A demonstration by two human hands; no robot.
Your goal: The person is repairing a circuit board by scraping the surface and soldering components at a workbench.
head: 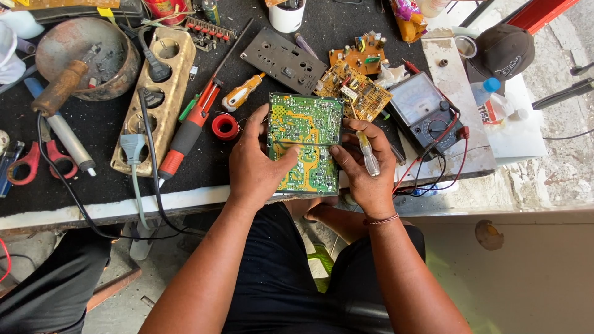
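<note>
Bare black bench point(102, 133) left of the circuit board point(305, 142), multimeter point(427, 111) and leads crowding right, red tape roll point(225, 126) close by

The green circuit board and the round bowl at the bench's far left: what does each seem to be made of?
Green circuit board: probably rigid laminate, glossy green with yellowish traces and shiny solder dots. Bowl: likely metal, dull, with brown rust-like patches.

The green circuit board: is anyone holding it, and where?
Yes. The left hand grips the green circuit board by its left edge; the right hand steadies its right edge while also holding a small clear-handled screwdriver.
</note>
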